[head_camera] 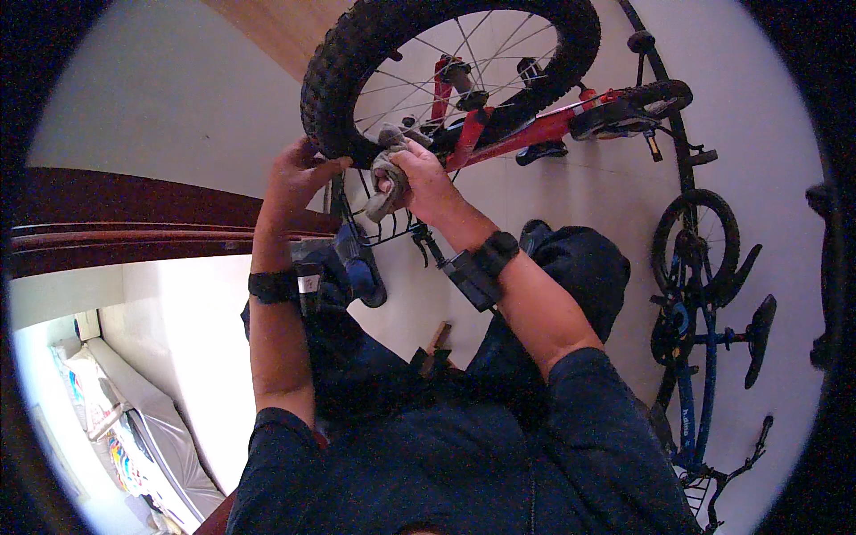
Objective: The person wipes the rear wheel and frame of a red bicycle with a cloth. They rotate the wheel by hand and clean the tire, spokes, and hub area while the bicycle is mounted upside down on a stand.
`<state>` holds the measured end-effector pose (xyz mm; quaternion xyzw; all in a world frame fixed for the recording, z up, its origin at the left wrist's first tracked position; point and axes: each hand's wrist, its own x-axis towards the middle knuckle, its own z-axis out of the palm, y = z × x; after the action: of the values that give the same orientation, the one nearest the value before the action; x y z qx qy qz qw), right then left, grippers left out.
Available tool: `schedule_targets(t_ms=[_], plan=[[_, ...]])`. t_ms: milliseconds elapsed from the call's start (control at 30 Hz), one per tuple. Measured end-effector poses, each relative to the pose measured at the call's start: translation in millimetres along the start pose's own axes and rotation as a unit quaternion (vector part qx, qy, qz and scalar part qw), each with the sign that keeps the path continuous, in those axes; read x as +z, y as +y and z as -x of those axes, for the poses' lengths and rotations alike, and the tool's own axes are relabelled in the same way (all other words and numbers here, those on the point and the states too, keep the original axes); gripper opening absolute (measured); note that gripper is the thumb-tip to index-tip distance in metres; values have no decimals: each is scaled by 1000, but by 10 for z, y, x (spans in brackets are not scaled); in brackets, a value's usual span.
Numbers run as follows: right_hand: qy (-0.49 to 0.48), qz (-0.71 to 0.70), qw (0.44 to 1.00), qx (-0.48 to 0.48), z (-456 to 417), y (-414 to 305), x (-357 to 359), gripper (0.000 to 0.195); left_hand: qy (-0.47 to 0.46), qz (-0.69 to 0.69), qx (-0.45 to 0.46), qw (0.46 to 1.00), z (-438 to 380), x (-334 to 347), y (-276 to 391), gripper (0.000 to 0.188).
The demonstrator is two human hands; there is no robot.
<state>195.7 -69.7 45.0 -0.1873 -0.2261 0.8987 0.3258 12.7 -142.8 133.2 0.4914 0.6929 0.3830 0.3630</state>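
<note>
A red bicycle frame (535, 134) lies upside down before me, its knobby black tire (328, 100) on a spoked wheel nearest my hands. My left hand (294, 174) is at the lower left of this tire, with the thumb against the rubber and the other fingers hidden behind it. Bunched in my right hand (428, 177) is a grey cloth (389, 174), held at the lower edge of the wheel by the spokes. Just below the cloth are a black wire basket (394, 231) and a brake lever (421, 247).
A blue bicycle (685, 388) lies along the right side. Dark red wooden trim (134, 204) runs across the left, above a bright room with a covered bed or couch (150, 394). A small wooden piece (438, 338) is on the floor between my legs.
</note>
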Motion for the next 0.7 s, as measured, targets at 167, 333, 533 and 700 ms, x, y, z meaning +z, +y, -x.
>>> schedule_targets(t_ms=[167, 333, 533, 700], plan=[[103, 335, 931, -98, -78, 105, -138, 40, -28, -35, -27, 999, -59, -7, -65, 33], [141, 778, 608, -71, 49, -68, -91, 54, -16, -3, -9, 1000, -2, 58, -86, 28], [138, 805, 557, -149, -57, -45, -220, 48, -45, -13, 7, 999, -50, 48, -135, 30], [141, 757, 611, -182, 115, 75, -159, 29, -32, -6, 28, 999, -85, 84, -236, 26]])
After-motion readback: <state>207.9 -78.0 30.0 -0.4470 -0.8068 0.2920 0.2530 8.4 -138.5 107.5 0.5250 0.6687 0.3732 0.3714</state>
